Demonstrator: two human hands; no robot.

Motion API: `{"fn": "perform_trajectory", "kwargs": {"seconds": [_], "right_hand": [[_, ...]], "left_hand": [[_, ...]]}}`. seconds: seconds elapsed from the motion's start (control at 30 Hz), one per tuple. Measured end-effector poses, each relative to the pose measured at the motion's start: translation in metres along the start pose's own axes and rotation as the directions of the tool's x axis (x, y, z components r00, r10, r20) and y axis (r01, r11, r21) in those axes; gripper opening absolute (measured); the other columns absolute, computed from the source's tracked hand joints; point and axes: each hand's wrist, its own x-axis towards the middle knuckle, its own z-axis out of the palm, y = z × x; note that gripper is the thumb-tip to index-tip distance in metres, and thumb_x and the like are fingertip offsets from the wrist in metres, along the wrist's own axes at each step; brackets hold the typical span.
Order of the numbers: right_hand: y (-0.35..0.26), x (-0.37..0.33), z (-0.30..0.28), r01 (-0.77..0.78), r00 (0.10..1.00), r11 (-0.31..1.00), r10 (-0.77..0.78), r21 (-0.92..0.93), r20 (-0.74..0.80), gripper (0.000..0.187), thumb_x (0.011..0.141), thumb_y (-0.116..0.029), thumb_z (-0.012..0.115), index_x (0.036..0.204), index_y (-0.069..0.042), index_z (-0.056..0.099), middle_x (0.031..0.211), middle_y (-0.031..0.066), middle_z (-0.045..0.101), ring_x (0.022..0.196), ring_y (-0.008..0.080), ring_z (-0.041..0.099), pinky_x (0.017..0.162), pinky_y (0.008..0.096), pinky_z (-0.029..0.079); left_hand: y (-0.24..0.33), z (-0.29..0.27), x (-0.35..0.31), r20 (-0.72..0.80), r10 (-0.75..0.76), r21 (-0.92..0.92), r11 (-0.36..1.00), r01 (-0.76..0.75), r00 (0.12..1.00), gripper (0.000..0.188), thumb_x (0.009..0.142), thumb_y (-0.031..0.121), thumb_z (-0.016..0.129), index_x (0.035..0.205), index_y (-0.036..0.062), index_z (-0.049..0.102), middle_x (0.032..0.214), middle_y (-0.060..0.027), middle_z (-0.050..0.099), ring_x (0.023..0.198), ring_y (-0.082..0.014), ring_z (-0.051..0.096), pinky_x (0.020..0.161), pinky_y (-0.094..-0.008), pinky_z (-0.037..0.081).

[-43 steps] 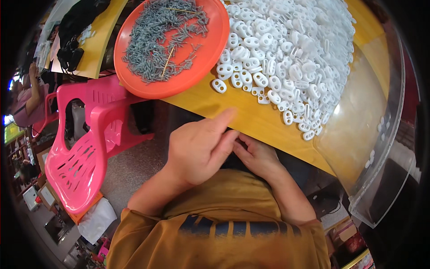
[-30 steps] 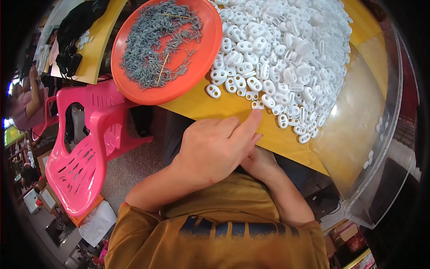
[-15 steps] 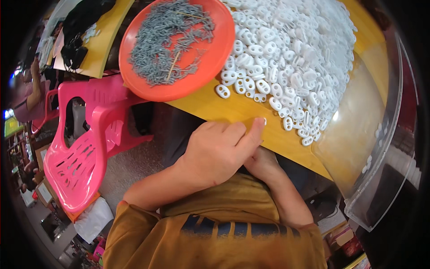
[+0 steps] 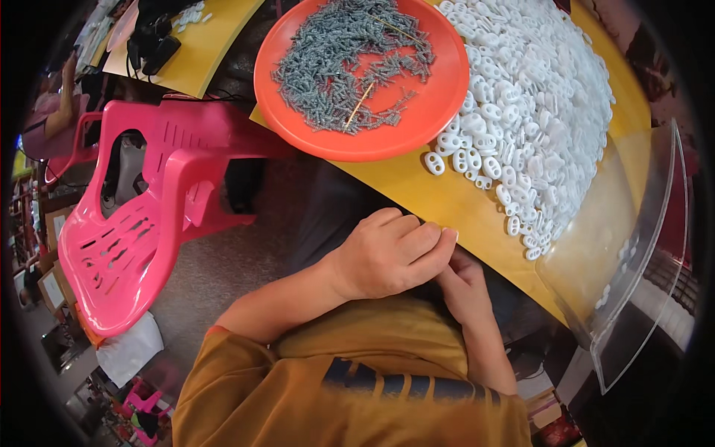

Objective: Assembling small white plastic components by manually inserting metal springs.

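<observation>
My left hand is closed at the near edge of the yellow table, thumb pressed against curled fingers. Partly behind it, my right hand meets the left fingertips with its fingers bent together. Whatever the two hands pinch is hidden. Beyond them lies a large heap of small white oval plastic pieces, each with two holes. To its left sits a round red plate holding a pile of small grey metal springs. Two thin tan sticks lie among the springs.
A clear curved plastic tray with a few white pieces stands right of the heap. On the left is a pink plastic chair. Another yellow table bears black items at the upper left. A person appears at the far left.
The view has shifted, so the plate and heap appear further right. Both hands have drawn slightly back toward my body, still close together and closed.
</observation>
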Motion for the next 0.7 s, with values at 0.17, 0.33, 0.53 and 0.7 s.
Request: {"fn": "perform_trajectory", "kwargs": {"seconds": [0.17,0.33,0.53,0.7], "right_hand": [[-0.028,-0.022,0.000,-0.169,0.985,0.922,0.173,0.348,0.019,0.019,0.089,-0.012,0.049,0.100,0.001,0.056,0.087,0.0066,0.059,0.074,0.0113,0.053,0.069,0.0238,0.044],[-0.041,-0.021,0.011,-0.185,0.982,0.907,0.179,0.377,0.051,0.013,0.086,-0.010,0.053,0.091,0.001,0.057,0.085,0.0072,0.060,0.072,0.0129,0.054,0.067,0.0249,0.045],[-0.046,-0.011,0.024,-0.122,0.992,0.929,0.116,0.351,0.038,0.009,0.085,-0.008,0.055,0.088,0.000,0.058,0.083,0.0050,0.059,0.072,0.0098,0.053,0.064,0.0216,0.044],[-0.052,-0.002,0.043,-0.061,0.998,0.973,0.055,0.223,0.037,0.010,0.084,-0.009,0.056,0.088,0.000,0.059,0.080,0.0044,0.059,0.070,0.0095,0.052,0.062,0.0214,0.043]], "left_hand": [[0.000,-0.018,-0.007,-0.006,-0.005,-0.213,0.977,0.004,1.000,0.025,0.065,0.006,0.062,0.090,0.0018,0.061,0.079,-0.0059,0.057,0.051,-0.0144,0.050,0.042,-0.0252,0.036],[0.003,-0.021,-0.020,0.003,0.000,-0.335,0.942,0.001,1.000,0.023,0.066,0.004,0.062,0.089,0.0019,0.061,0.082,-0.0081,0.058,0.051,-0.0149,0.050,0.041,-0.0248,0.036],[0.011,-0.022,-0.029,0.129,-0.483,-0.692,0.582,0.427,0.866,0.022,0.072,-0.001,0.063,0.094,0.0016,0.060,0.087,-0.0092,0.057,0.062,-0.0152,0.053,0.053,-0.0230,0.043],[0.013,-0.025,-0.038,0.332,-0.661,-0.872,0.058,0.487,0.673,0.017,0.080,-0.003,0.057,0.096,-0.0006,0.057,0.095,-0.0079,0.053,0.070,-0.0098,0.053,0.056,-0.0187,0.042]]}}
